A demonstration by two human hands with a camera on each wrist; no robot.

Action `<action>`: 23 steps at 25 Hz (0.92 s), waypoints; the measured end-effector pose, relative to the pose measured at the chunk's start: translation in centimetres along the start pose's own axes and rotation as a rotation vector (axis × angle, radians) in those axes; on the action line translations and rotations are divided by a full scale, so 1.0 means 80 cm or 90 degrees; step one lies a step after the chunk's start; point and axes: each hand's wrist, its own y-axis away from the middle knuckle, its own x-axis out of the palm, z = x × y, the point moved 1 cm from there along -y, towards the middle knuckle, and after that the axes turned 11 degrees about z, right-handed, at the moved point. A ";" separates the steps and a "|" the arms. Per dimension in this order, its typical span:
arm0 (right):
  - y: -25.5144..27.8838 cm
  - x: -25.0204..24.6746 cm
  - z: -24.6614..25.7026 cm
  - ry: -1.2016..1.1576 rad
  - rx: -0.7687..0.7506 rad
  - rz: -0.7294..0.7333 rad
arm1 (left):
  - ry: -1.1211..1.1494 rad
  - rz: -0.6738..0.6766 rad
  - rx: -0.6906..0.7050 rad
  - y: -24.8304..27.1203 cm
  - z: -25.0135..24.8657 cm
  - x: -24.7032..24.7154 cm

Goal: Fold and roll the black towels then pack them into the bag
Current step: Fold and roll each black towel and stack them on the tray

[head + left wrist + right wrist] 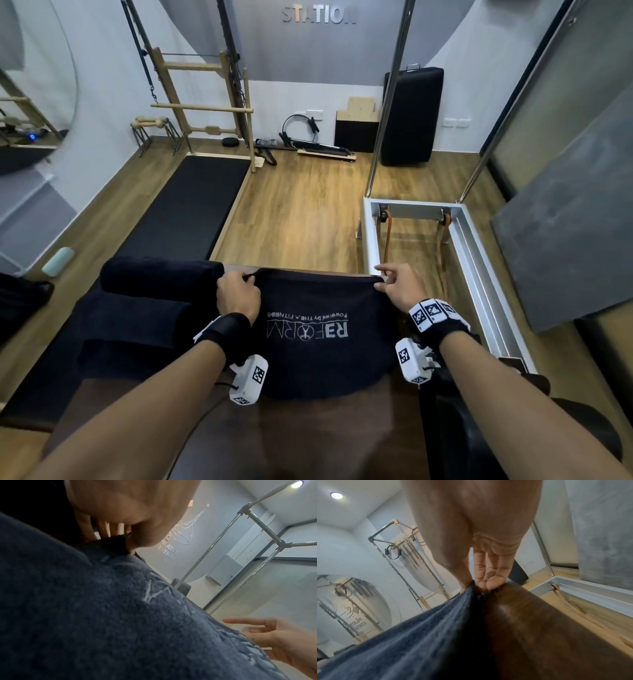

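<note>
A person's two hands hold a black towel [325, 329] spread flat on a dark brown bench [308, 438], seen from above. The left hand [238, 294] has its fingers curled, thumb and fingers pinching the towel's far left corner. The right hand [399, 287] pinches the far right corner between thumb and two fingertips, while its index finger points out straight, touching nothing. The hands are well apart, one at each far corner, and the far edge of the towel is pulled taut between them, lying along the far edge of the bench. White lettering on the towel reads upside down from the person's side. The towel's near edge curves across the middle of the bench, leaving bare bench toward the person. Just left of the left hand lie two rolled black towels [161, 274], side by side. Beyond the bench is open wooden floor [301, 212], with a metal frame [459, 222] to the right.
</note>
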 end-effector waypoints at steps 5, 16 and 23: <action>0.005 0.001 0.004 0.064 -0.015 -0.015 | 0.020 -0.017 0.042 -0.001 0.000 0.006; 0.093 -0.048 0.028 -0.138 -0.114 -0.180 | 0.306 -0.067 0.208 0.040 -0.020 -0.031; 0.179 -0.097 0.070 -0.186 -0.200 -0.314 | 0.434 -0.002 0.317 0.086 -0.028 -0.106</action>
